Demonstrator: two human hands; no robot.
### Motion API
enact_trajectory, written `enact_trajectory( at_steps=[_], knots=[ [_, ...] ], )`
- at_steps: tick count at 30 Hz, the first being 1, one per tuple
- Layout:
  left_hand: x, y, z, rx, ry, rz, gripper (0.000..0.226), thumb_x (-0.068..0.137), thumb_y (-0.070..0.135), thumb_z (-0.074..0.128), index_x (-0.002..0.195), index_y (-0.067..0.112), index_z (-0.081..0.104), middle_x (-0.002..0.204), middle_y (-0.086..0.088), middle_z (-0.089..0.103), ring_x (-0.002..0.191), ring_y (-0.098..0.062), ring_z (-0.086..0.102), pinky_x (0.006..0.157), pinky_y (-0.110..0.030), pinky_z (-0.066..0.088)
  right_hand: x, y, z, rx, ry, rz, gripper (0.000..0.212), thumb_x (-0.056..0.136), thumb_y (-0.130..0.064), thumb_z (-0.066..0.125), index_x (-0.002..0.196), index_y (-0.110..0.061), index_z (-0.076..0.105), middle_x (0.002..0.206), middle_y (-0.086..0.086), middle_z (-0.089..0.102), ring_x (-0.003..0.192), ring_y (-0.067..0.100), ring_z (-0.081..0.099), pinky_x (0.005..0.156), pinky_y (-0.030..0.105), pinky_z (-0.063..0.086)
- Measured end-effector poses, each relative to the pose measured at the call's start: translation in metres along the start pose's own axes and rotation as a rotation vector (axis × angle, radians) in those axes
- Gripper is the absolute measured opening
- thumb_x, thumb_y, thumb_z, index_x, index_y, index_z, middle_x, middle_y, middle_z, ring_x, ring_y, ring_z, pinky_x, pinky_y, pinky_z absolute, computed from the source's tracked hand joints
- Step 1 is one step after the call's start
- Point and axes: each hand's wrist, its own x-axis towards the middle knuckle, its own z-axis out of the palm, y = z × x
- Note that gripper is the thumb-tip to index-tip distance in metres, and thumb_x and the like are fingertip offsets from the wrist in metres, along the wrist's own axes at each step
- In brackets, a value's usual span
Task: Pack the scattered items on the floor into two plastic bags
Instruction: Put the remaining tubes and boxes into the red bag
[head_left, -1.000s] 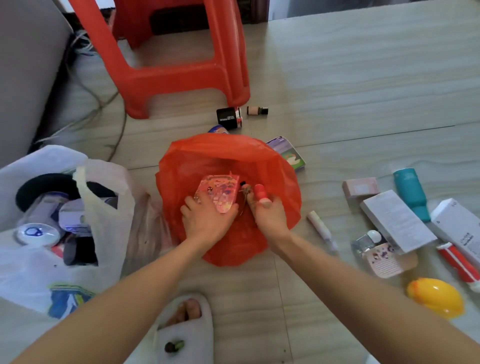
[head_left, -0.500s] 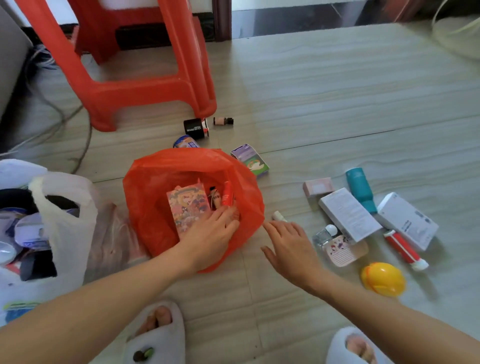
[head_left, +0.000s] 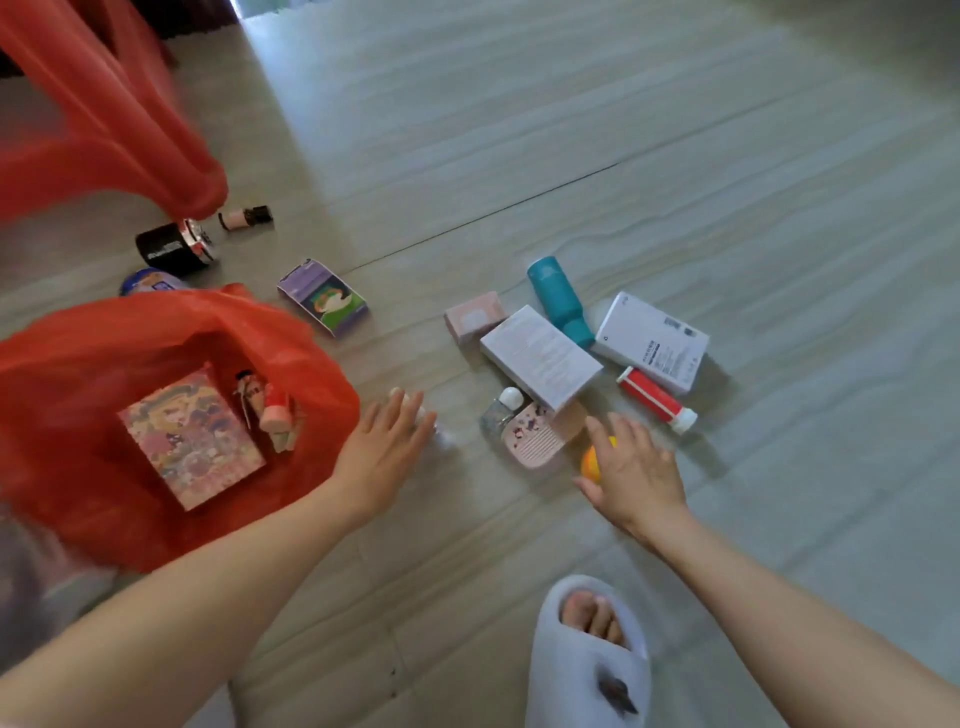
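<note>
Red plastic bag (head_left: 156, 332): on floor, mouth open, holds patterned box (head_left: 189, 436), small bottles.
Left hand (head_left: 382, 449): fingers straight, over white tube (head_left: 415, 410) beside bag; probably reaching.
Right hand (head_left: 631, 467): fingers spread, relaxed, covering yellow toy (head_left: 592, 462); not yet gripped.
Boxes, teal bottle (head_left: 558, 299), red-white tube (head_left: 657, 399): unpacked, just beyond.

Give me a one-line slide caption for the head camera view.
Both hands, left and right, reach from the red bag toward items scattered on the floor.
</note>
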Motion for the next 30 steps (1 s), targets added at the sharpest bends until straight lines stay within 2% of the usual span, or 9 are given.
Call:
enact_trajectory(
  at_steps=[3,7,10,15,19,21,25,28,30],
  knots=[
    [0.005,-0.004,0.018,0.037,-0.047,0.042,0.091,0.030,0.007,0.085,0.111,0.007,0.045,0.105,-0.020,0.067,0.097,-0.040,0.064,0.070,-0.038,0.056,0.005,-0.004,0.002,0.110,-0.095,0.053,0.077,0.087,-0.043,0.056,0.146,-0.019,0.012,0.146,0.010,0.021,0.129,0.029,0.032,0.096,0.043,0.040],
    [0.012,0.002,0.013,0.091,-0.032,0.043,0.055,0.033,0.008,0.084,0.083,0.010,0.062,0.074,-0.011,0.063,0.065,-0.031,0.063,0.052,-0.029,0.050,-0.003,-0.017,0.007,0.122,-0.048,0.002,0.067,0.084,-0.042,0.060,0.137,-0.014,0.029,0.135,0.010,0.036,0.122,0.029,0.041,0.093,0.039,0.039],
    [0.016,0.006,0.009,0.094,-0.023,0.053,0.039,0.028,0.007,0.085,0.061,0.011,0.066,0.065,-0.009,0.060,0.056,-0.029,0.060,0.048,-0.028,0.050,-0.016,-0.038,0.014,0.153,-0.040,-0.070,0.062,0.078,-0.044,0.066,0.125,-0.011,0.044,0.128,0.012,0.045,0.116,0.031,0.046,0.086,0.040,0.043],
    [0.007,0.004,0.011,0.091,0.013,0.127,0.034,0.025,0.013,0.085,0.047,0.016,0.059,0.052,-0.002,0.055,0.048,-0.022,0.056,0.045,-0.023,0.044,-0.031,-0.057,0.021,0.062,-0.156,-0.212,0.057,0.083,-0.028,0.061,0.130,-0.016,0.030,0.138,0.009,0.027,0.122,0.028,0.034,0.087,0.040,0.043],
    [-0.006,-0.005,0.004,-0.157,0.129,0.118,0.027,0.049,0.012,0.080,0.057,0.013,0.054,0.051,-0.003,0.053,0.042,-0.021,0.055,0.043,-0.021,0.041,-0.025,-0.060,0.013,0.069,-0.138,-0.263,0.056,0.080,-0.024,0.059,0.130,-0.015,0.036,0.132,0.012,0.036,0.117,0.032,0.039,0.086,0.041,0.043],
    [-0.017,-0.014,-0.006,-0.342,0.256,0.048,0.010,0.069,0.017,0.059,0.067,0.009,0.052,0.057,-0.006,0.053,0.041,-0.023,0.054,0.037,-0.021,0.035,-0.019,-0.065,0.008,0.114,-0.102,-0.292,0.061,0.078,-0.030,0.060,0.132,-0.013,0.037,0.130,0.015,0.039,0.115,0.034,0.041,0.087,0.042,0.044],
    [-0.052,-0.044,-0.025,-0.367,0.385,-0.031,0.026,0.078,0.026,0.039,0.086,0.007,0.054,0.071,-0.007,0.053,0.046,-0.022,0.055,0.035,-0.028,0.037,-0.007,-0.104,-0.010,0.341,-0.020,-0.369,0.066,0.075,-0.040,0.058,0.130,-0.010,0.040,0.119,0.017,0.048,0.109,0.036,0.047,0.089,0.043,0.045],
    [-0.080,-0.069,-0.027,-0.390,0.393,-0.281,0.030,0.083,0.027,0.040,0.096,0.005,0.056,0.080,-0.011,0.055,0.057,-0.029,0.059,0.041,-0.033,0.043,0.002,-0.147,-0.027,0.459,0.079,-0.456,0.065,0.066,-0.051,0.048,0.121,-0.017,0.036,0.104,0.014,0.058,0.092,0.033,0.057,0.076,0.039,0.051],
    [-0.096,-0.086,-0.019,-0.479,0.297,-0.575,0.033,0.090,0.027,0.044,0.113,0.004,0.051,0.103,-0.017,0.055,0.084,-0.039,0.061,0.061,-0.043,0.048,0.006,-0.174,-0.040,0.519,0.064,-0.511,0.067,0.067,-0.053,0.051,0.122,-0.017,0.038,0.104,0.015,0.059,0.092,0.033,0.057,0.077,0.038,0.051]
  ],
)
